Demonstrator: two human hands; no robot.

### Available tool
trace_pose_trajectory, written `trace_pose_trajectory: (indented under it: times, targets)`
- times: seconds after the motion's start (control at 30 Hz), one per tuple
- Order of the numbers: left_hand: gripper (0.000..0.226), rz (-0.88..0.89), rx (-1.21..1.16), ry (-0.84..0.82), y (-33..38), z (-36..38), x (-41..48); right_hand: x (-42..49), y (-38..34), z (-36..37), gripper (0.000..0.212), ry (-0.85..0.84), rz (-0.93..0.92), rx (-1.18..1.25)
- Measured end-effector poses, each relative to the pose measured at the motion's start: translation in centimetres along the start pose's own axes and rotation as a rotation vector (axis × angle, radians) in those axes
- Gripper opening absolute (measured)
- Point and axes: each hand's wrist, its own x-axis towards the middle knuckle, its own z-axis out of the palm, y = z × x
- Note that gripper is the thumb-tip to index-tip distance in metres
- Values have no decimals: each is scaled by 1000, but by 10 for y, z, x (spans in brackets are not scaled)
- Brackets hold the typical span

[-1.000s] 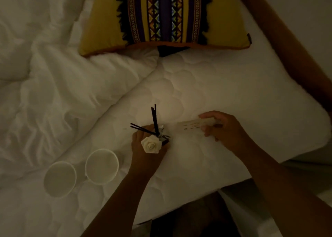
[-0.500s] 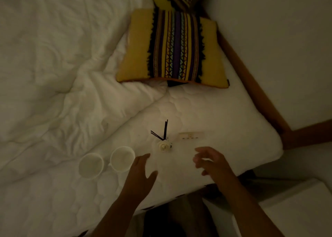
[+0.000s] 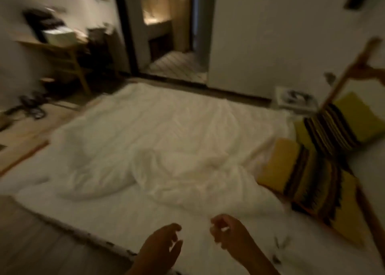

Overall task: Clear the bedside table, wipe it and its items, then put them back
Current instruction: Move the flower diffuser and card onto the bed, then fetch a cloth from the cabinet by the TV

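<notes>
The view is motion-blurred and looks across the bed (image 3: pixel 166 149). My left hand (image 3: pixel 160 245) hovers over the near edge of the white mattress, fingers spread, holding nothing. My right hand (image 3: pixel 227 233) is beside it, fingers loosely curled and empty. The cups, the flower diffuser and the white remote are out of view. A few blurred dark streaks (image 3: pixel 278 245) show on the sheet right of my right hand; I cannot tell what they are.
Two yellow striped pillows (image 3: pixel 308 183) (image 3: pixel 341 126) lie at the right by the wall. A rumpled white duvet (image 3: pixel 187 166) covers the middle of the bed. Beyond are an open doorway (image 3: pixel 175 45), a wooden desk (image 3: pixel 62 51), and a low white table (image 3: pixel 293 99).
Both hands let go of the diffuser and the remote and drew back to the mattress edge. The view swung up and left, so the items dropped out of sight.
</notes>
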Motion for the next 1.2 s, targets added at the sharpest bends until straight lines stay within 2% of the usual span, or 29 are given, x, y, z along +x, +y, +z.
trace_pose_trajectory:
  times: [0.1,0.2,0.37,0.67,0.93,1.2]
  targets:
    - [44,-98,56,141,-58,-98,-40,10,-90,70,13,-136,-102,-181]
    - [30,-148,94,342,-121,-189,-75,22,-176,162,15,-269,-214,-300]
    - [33,-317,121,420,-236,-321,-146,30,-299,339,26,-461,-410,-459]
    - [27,-591,223,585,-402,-479,-247,17,-489,597,27,-672,-773,-669]
    - [28,-758,403,742,-570,-617,-246,82,-613,797,30,-675,-1033,-780]
    - [32,-845,389,825,-728,-771,-184,200,-762,963,33,-629,-1229,-813]
